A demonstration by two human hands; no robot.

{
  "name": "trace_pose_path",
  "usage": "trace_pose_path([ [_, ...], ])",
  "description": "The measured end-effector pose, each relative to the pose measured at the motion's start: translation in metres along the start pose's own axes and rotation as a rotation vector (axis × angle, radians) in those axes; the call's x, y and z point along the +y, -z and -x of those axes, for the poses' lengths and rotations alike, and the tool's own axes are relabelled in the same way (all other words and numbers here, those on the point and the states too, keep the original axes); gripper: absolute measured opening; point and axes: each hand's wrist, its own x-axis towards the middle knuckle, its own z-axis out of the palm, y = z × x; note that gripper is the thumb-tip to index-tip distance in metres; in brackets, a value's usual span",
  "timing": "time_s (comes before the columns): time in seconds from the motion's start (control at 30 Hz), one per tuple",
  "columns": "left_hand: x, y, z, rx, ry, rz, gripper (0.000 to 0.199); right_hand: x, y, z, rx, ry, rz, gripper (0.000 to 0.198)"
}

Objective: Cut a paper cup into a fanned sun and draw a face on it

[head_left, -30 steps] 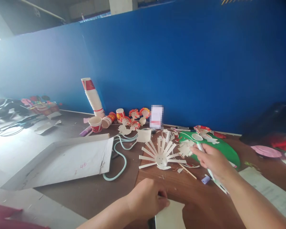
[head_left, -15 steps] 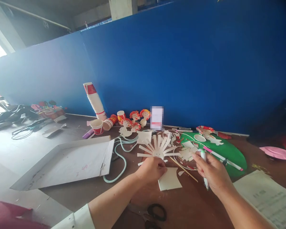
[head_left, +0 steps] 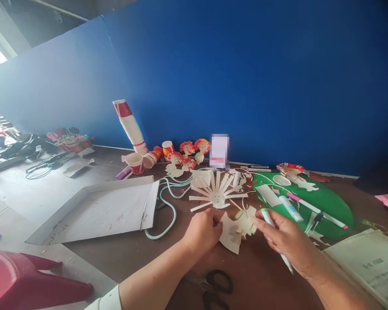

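My left hand [head_left: 203, 230] is closed, pinching a plain white piece of paper [head_left: 230, 237] by its left edge. Between the thumb and fingers of my right hand [head_left: 283, 234] is a jagged off-white paper cutout [head_left: 247, 221], partly overlapping that piece and casting a shadow on it. A white marker [head_left: 267, 217] with a green end is also held in this right hand, slanting through the fingers. Just beyond my left hand lies a paper cup cut into spread strips [head_left: 218, 198], with a small face drawn on its base. Black-handled scissors [head_left: 218, 282] lie nearest me.
A shallow white box lid [head_left: 100, 215] and a pale cable [head_left: 173, 211] are at left. Behind stand stacked paper cups [head_left: 131, 127] and red-fringed paper figures [head_left: 201, 148]. Right are a green board [head_left: 336, 209] with a glue stick [head_left: 291, 208] and pens, and a printed booklet [head_left: 368, 262].
My right hand has brought the jagged cutout left and down, over the white paper piece. That piece is tilted differently in my left hand. The view has dipped and shifted slightly.
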Motion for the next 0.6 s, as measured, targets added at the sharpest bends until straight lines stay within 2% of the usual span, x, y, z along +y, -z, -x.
trace_pose_path([
  [0.13,0.002,0.000,0.002,-0.047,-0.005,-0.105,0.020,0.000,-0.004,0.001,-0.117,-0.079,0.132,0.041],
  [0.23,0.002,0.007,0.004,-0.049,-0.050,-0.193,0.025,0.001,-0.005,0.000,-0.110,-0.043,0.236,0.037],
  [0.3,0.002,0.013,0.003,0.008,-0.081,-0.222,0.028,0.001,-0.007,-0.001,-0.136,-0.006,0.264,0.033],
  [0.43,0.000,0.022,0.000,0.086,-0.193,-0.095,0.024,-0.001,-0.014,0.001,-0.196,0.000,0.257,0.030],
  [0.6,-0.001,0.021,-0.003,-0.068,-0.185,0.136,0.022,0.002,-0.021,0.004,-0.203,-0.010,0.237,0.034],
])
